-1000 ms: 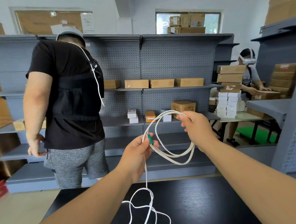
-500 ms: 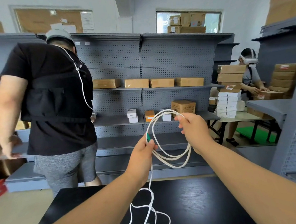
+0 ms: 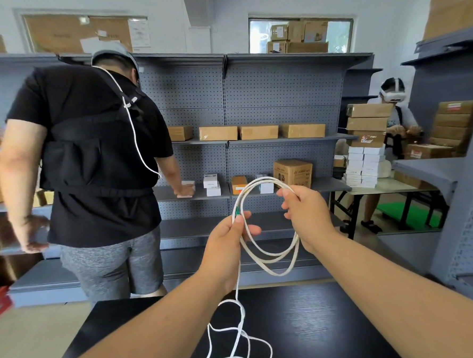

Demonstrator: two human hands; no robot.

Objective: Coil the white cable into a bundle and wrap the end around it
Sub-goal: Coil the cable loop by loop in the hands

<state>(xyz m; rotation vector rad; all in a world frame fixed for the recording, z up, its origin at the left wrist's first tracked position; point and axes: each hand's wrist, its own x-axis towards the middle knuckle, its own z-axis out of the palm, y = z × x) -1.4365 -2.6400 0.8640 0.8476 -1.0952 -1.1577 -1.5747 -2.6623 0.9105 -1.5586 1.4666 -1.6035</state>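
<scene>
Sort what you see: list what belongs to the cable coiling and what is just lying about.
Belongs to the job:
white cable, looped between the hands, slack on the black table
its green plug
left hand and right hand, both gripping the cable

Just lying about:
brown cartons on the grey shelving
small white boxes
orange box

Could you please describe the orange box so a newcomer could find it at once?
On the grey shelving at the back, find the shelf under the row of brown boxes. The orange box stands there among small white boxes, the only orange one.
</scene>
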